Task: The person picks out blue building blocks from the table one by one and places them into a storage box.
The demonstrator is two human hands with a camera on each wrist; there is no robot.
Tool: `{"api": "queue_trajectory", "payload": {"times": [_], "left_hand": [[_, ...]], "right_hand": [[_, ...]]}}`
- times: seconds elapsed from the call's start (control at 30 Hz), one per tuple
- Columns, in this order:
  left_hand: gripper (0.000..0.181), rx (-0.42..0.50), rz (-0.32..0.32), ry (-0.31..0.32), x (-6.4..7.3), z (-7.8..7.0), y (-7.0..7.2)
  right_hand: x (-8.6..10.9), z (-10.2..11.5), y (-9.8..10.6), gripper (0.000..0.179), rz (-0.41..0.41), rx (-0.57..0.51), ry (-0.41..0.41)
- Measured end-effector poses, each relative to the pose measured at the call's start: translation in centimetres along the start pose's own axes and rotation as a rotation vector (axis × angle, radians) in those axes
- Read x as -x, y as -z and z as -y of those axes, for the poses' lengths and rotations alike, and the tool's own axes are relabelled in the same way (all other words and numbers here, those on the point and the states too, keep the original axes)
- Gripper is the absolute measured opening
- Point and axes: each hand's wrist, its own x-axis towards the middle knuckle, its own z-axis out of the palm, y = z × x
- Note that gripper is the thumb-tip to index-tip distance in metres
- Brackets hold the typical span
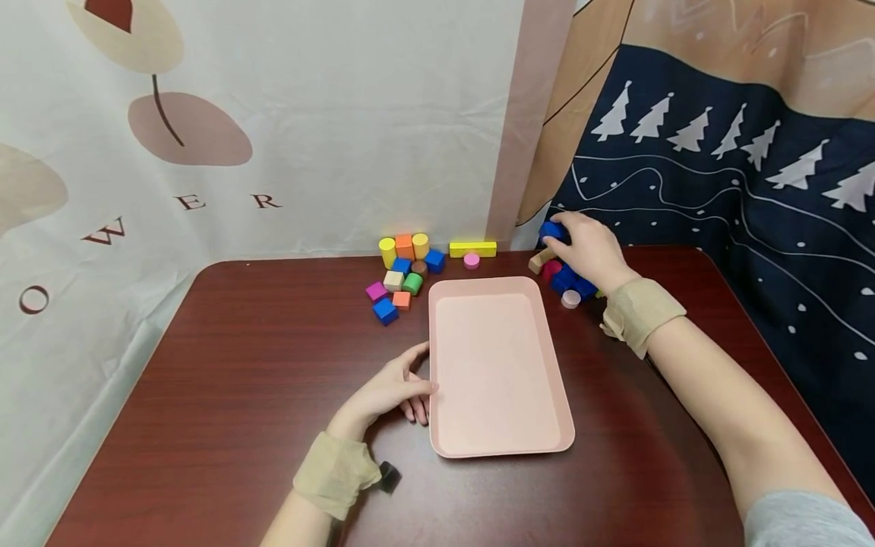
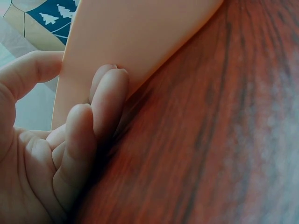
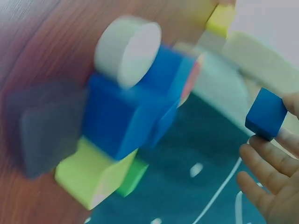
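Between its thumb and fingertips my right hand (image 1: 589,247) pinches a blue block (image 3: 267,114), held up over a pile of blocks at the table's back right. In that pile are blue blocks (image 3: 112,116), a whitish round block (image 3: 128,51), a yellow-green block (image 3: 93,172) and a plain wood block (image 1: 541,260). My left hand (image 1: 390,391) holds the left side of a pink tray (image 1: 499,365), thumb at the rim and bent fingers (image 2: 110,98) against the outer wall. Nothing lies in the tray.
A group of coloured blocks (image 1: 402,279) sits behind and left of the tray. A long yellow block (image 1: 473,249) and a pink disc (image 1: 472,261) lie near the table's back edge. Hanging cloths (image 1: 383,129) rise behind the brown table (image 1: 260,365).
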Motion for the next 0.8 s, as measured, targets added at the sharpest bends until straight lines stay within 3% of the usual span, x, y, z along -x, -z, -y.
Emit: {"api": "queue_trajectory", "payload": {"times": [0.23, 0.47, 0.8], "left_hand": [[0.082, -0.002, 0.001, -0.002, 0.0, -0.1, 0.0], [0.081, -0.006, -0.002, -0.008, 0.1, -0.1, 0.0], [0.081, -0.005, 0.001, -0.006, 0.1, -0.2, -0.1]], "right_hand": [[0.6, 3.8, -0.7, 0.045, 0.004, -0.050, 0.114], [1.4, 7.3, -1.0, 0.040, 0.055, -0.097, 0.155], [2.6, 9.8, -2.4, 0.041, 0.109, -0.133, 0.248]]}}
